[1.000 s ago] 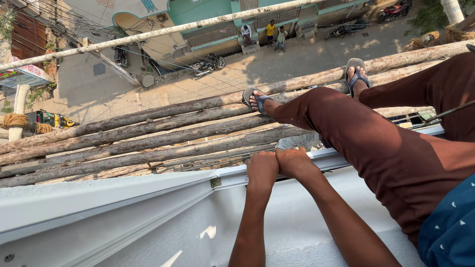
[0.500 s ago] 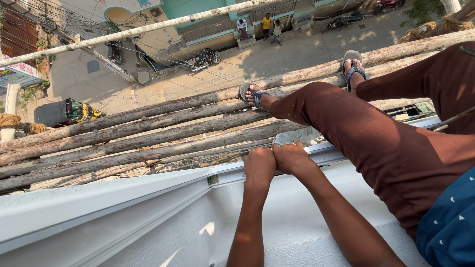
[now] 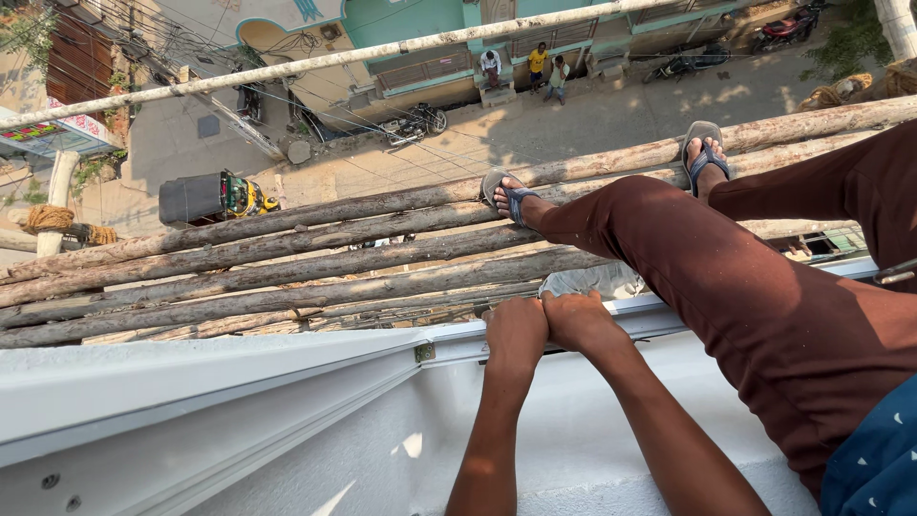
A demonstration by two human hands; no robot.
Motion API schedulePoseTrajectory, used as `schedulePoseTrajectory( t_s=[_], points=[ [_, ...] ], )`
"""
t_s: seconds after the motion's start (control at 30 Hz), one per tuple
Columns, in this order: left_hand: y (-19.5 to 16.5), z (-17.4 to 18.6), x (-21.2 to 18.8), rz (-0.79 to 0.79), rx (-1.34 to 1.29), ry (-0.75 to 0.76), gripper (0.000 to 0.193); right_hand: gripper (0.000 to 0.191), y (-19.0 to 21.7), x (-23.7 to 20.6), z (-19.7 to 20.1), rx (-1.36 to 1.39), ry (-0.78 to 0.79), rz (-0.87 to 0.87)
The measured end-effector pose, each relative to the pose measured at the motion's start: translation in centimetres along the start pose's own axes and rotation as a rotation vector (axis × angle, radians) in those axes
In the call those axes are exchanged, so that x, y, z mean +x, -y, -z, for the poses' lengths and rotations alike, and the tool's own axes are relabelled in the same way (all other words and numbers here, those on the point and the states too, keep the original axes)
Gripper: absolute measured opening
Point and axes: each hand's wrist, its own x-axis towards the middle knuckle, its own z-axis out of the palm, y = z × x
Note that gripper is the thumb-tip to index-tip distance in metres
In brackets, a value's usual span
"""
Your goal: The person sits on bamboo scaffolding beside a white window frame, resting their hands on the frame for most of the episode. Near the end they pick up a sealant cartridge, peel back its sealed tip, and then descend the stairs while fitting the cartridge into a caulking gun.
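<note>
White-painted metal rail (image 3: 287, 368), long axis left to right, straight ahead of both forearms. Left hand (image 3: 517, 330) and right hand (image 3: 580, 320): side by side, touching, curled over rail's top edge. Rough wooden scaffold poles (image 3: 287, 268) beyond, parallel.

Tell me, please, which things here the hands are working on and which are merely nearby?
In hand: left hand and right hand grip the white frame rail.

Nearby: wooden scaffold poles, sandalled feet, parked vehicle on the street below.
</note>
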Motion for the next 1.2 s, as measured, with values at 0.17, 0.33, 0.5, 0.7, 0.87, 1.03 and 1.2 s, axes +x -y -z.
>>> schedulePoseTrajectory(
  t_s=[0.17, 0.33, 0.5, 0.7, 0.87, 1.03, 1.2],
  points=[
    [-0.1, 0.9, -0.2, 0.012, -0.033, 0.039, 0.020, 0.046, -0.1, 0.1, 0.2, -0.024, -0.011, 0.014],
    [-0.1, 1.3, 0.0, 0.015, -0.069, 0.012, 0.021, 0.050, 0.1, -0.1, 0.6, -0.027, -0.006, 0.015],
    [0.1, 1.0, 0.4, 0.011, -0.086, 0.031, 0.018, 0.045, 0.2, 0.1, 1.0, -0.043, -0.005, 0.006],
    [0.2, 0.6, 0.1, 0.009, -0.084, 0.020, 0.018, 0.048, 0.4, -0.3, 1.1, -0.034, 0.051, -0.005],
    [0.2, 1.0, 0.5, 0.013, -0.080, 0.049, 0.020, 0.053, 0.6, -0.4, 1.7, -0.013, 0.054, -0.027],
    [0.4, 0.7, 0.6, 0.014, -0.062, 0.034, 0.023, 0.047, 0.5, 0.5, 1.3, -0.029, 0.061, -0.025],
    [0.3, 0.5, 0.7, 0.018, -0.100, 0.074, 0.021, 0.045, -0.2, 0.1, 0.6, 0.007, 0.015, -0.005]
  ],
)
